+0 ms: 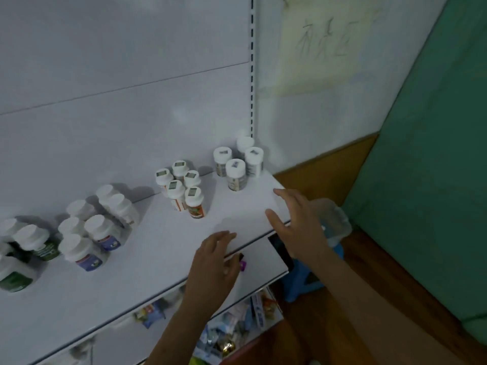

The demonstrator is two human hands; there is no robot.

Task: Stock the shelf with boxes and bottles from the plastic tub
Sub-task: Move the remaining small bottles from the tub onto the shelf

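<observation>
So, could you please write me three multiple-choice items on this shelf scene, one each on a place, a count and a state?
1. Where does the cluster of four grey-labelled bottles stand on the top shelf?
A far right, at the back
B far left
C front middle

2. How many orange-labelled bottles are grouped together?
A three
B five
C eight

3. What is the right hand doing?
A gripping a bottle
B holding a box
C open, holding nothing

Answers: 1 A, they stand by the upright post; 2 B, five caps show; 3 C, its fingers are spread.

Bare front strip of white metal shelf (147,248) is free room. Behind: clusters of white-capped plastic bottles w/ orange labels (181,189) & grey labels (238,162), gaps btwn clusters.
</observation>
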